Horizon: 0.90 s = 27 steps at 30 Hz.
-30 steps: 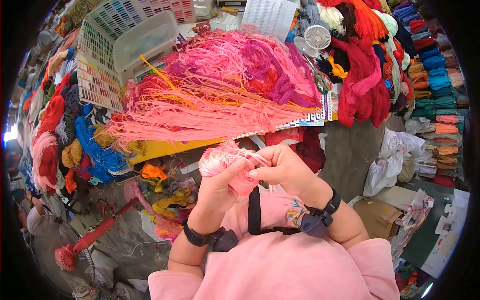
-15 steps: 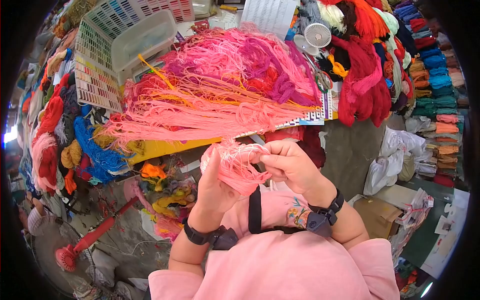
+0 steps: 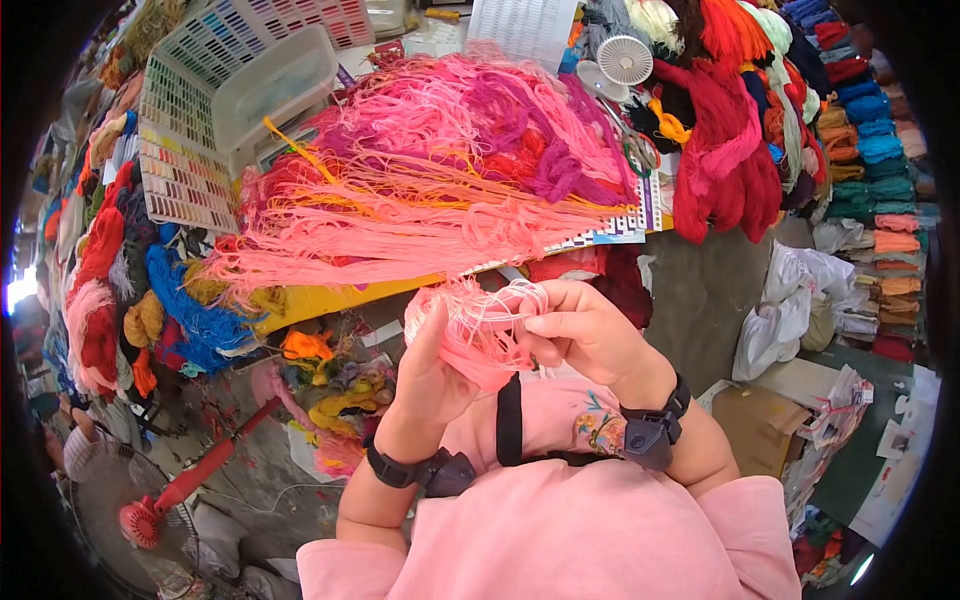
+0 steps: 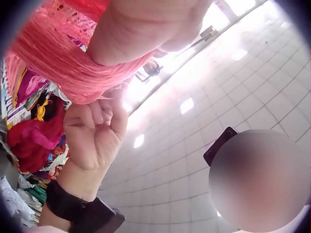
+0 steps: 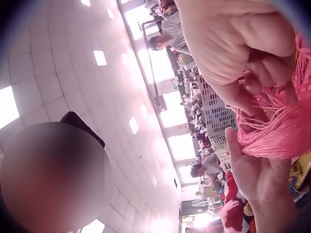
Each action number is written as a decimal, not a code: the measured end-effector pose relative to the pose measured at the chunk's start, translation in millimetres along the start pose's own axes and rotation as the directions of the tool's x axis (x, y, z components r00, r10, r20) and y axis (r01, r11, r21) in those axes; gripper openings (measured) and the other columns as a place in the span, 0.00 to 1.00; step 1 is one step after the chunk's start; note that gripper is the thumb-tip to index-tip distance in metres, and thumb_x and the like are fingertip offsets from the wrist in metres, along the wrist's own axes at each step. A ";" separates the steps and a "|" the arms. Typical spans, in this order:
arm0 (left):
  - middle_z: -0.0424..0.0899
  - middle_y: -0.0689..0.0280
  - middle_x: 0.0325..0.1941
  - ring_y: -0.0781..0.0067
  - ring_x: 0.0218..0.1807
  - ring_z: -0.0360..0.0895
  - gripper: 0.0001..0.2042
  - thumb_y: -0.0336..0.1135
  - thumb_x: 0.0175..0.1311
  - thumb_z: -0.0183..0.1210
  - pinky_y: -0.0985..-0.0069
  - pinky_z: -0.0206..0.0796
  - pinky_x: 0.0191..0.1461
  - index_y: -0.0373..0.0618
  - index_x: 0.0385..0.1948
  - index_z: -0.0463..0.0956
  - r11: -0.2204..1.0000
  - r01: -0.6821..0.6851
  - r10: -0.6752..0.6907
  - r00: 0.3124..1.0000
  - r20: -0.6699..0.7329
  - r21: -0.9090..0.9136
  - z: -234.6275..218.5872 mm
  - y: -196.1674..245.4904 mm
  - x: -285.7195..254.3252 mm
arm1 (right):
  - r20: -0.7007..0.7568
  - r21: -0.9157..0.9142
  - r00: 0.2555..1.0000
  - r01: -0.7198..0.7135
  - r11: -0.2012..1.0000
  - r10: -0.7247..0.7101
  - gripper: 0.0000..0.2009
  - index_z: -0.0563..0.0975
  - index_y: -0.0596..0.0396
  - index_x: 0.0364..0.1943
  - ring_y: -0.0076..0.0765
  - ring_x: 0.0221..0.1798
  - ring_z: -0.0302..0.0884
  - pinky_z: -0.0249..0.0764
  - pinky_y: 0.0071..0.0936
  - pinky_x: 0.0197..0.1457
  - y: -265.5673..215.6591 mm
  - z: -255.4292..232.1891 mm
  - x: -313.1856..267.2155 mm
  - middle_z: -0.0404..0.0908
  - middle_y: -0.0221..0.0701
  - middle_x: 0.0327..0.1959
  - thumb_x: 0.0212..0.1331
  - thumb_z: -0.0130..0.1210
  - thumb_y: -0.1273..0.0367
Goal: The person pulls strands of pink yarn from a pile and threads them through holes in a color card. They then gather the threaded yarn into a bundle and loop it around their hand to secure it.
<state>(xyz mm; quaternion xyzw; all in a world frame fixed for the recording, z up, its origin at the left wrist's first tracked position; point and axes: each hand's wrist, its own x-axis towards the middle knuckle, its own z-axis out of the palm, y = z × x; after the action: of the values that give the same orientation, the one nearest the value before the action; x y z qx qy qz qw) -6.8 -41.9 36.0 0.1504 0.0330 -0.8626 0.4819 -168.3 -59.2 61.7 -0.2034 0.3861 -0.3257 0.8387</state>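
Observation:
A skein of pink thread (image 3: 480,345) with pale strands along its top is held up between both hands, in front of the person's chest. My left hand (image 3: 425,370) holds the skein from the left, its thumb upright along the near side; the other fingers are mostly hidden by the thread. From the right, my right hand (image 3: 595,335) pinches a few pale strands at the skein's upper edge between thumb and fingers. In the right wrist view, curled fingers (image 5: 267,73) of this hand reach into the pink strands. The left wrist view shows the skein (image 4: 73,73) bunched against the left hand.
Behind the hands, a table (image 3: 350,300) with a yellow edge bears a large heap of pink, purple and orange thread (image 3: 430,150). Color charts (image 3: 190,175), a clear plastic bin (image 3: 275,85), scissors (image 3: 637,150) and a small white fan (image 3: 625,60) surround it. A red-poled fan (image 3: 145,520) stands at lower left.
My left thumb has lifted from across the skein to upright. The right hand has drawn slightly rightward with its strands, and the skein has spread more open between the hands.

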 end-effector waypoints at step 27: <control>0.69 0.68 0.17 0.84 0.12 0.58 0.14 0.35 0.59 0.42 0.84 0.51 0.15 0.44 0.13 0.63 0.380 0.094 -0.221 0.975 -0.008 0.920 29.8 -66.9 98.1 | 0.197 0.175 0.913 -0.390 0.904 0.356 0.02 0.71 0.56 0.24 0.15 0.15 0.56 0.49 0.15 0.16 -49.4 -115.8 -50.3 0.64 0.21 0.13 0.48 0.48 0.73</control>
<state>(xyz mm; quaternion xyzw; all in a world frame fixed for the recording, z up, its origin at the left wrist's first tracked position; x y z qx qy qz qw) -118.0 -92.8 30.0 0.3357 -0.4593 -0.7876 0.2368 -302.5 -69.0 45.2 -0.0608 0.3126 -0.1804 0.9306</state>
